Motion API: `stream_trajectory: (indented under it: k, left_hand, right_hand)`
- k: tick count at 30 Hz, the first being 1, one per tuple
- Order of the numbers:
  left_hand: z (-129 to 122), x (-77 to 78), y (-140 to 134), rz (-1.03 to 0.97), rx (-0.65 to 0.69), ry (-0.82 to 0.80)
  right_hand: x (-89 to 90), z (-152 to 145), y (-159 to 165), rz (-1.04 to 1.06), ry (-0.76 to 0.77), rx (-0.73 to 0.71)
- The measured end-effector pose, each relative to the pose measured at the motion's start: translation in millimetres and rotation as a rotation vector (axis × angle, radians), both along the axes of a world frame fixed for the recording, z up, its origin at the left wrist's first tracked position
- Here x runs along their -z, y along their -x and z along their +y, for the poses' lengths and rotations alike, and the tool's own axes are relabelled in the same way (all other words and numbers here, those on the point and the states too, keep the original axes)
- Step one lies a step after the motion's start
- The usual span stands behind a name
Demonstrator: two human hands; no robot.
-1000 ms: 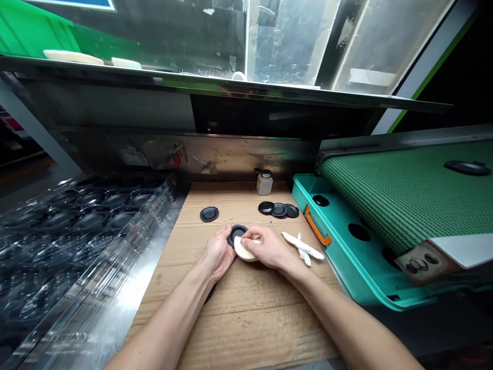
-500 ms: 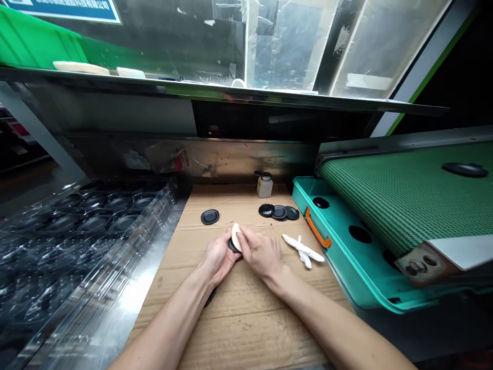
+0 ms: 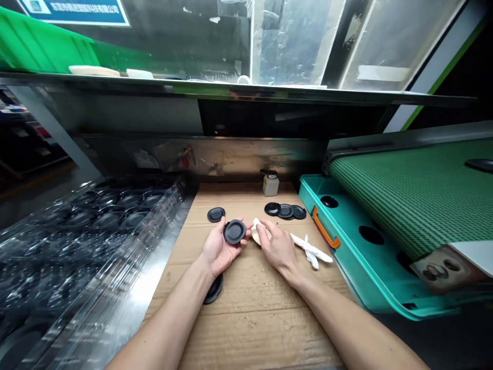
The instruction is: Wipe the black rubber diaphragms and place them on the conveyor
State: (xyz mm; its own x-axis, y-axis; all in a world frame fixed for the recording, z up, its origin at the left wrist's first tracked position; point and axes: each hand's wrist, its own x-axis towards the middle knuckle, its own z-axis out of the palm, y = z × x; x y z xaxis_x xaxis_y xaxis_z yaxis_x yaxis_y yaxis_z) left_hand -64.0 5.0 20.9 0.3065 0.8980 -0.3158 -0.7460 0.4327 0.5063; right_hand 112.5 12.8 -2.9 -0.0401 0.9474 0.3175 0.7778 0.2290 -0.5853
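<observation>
In my left hand rests a round black plastic disc with a raised rim, its face turned up and my fingers around its edge. Just right of it, my right hand pinches a cream-white pad, apart from the disc. Under my left forearm another black disc lies partly hidden on the cardboard sheet. One more flat black disc lies beyond my left hand. A white twisted cloth strip lies right of my right hand.
Three overlapping black discs lie near a small bottle. A teal bin with an orange handle stands right, below a green conveyor belt. Clear plastic trays of black discs stand left. A metal shelf runs above.
My hands have separated. The right hand has moved the cream-white pad off the disc to the right, and the disc in my left hand now faces up. The view has shifted slightly.
</observation>
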Motion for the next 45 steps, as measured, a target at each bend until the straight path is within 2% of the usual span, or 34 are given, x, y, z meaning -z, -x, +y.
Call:
stream_trajectory:
  k: [6,10,13,15,17,21,23,26,33,37,40,45]
  left_hand:
    - [-3.9,-8.2,3.5,-0.176,0.027,0.059]
    - [-5.9,-14.0,2.8,-0.170,0.009,0.048]
    - [-8.0,-16.3,-1.7,-0.087,0.017,-0.026]
    - [-10.5,-15.7,-7.3,0.060,-0.014,-0.143]
    - [-13.7,-13.2,-13.6,0.307,-0.108,-0.298]
    - [-20.5,-7.0,-20.0,1.071,-0.378,-0.660]
    - [-23.1,-5.9,-19.6,1.367,-0.459,-0.849]
    - [-25.3,-6.6,-18.1,1.527,-0.497,-1.019]
    - [-26.4,-9.2,-19.4,1.544,-0.480,-1.027]
    - [-29.2,-14.1,-23.5,1.278,-0.457,-0.868]
    - [-31.9,-17.6,-26.2,1.050,-0.463,-0.741]
    - [-29.8,-10.3,-28.6,0.977,-0.417,-0.673]
  right_hand:
    - [6.3,-3.7,2.3,-0.071,0.048,-0.020]
    - [6.6,-2.5,1.2,-0.091,0.046,-0.031]
    - [6.4,-2.9,1.2,-0.108,0.058,-0.034]
    - [5.5,-3.2,1.3,-0.119,0.062,-0.030]
    - [3.9,-3.3,1.3,-0.127,0.066,-0.024]
    - [0.2,-3.2,0.5,-0.136,0.090,-0.027]
    - [-0.5,-3.3,0.0,-0.139,0.097,-0.034]
    - [0.9,-3.1,-0.7,-0.131,0.101,-0.036]
    - [3.4,-2.8,-1.7,-0.104,0.088,-0.067]
    - [3.2,-2.5,-2.0,-0.028,0.093,-0.063]
    - [5.1,0.8,-3.6,0.117,0.063,-0.048]
    - [3.3,1.5,2.6,0.429,0.028,-0.022]
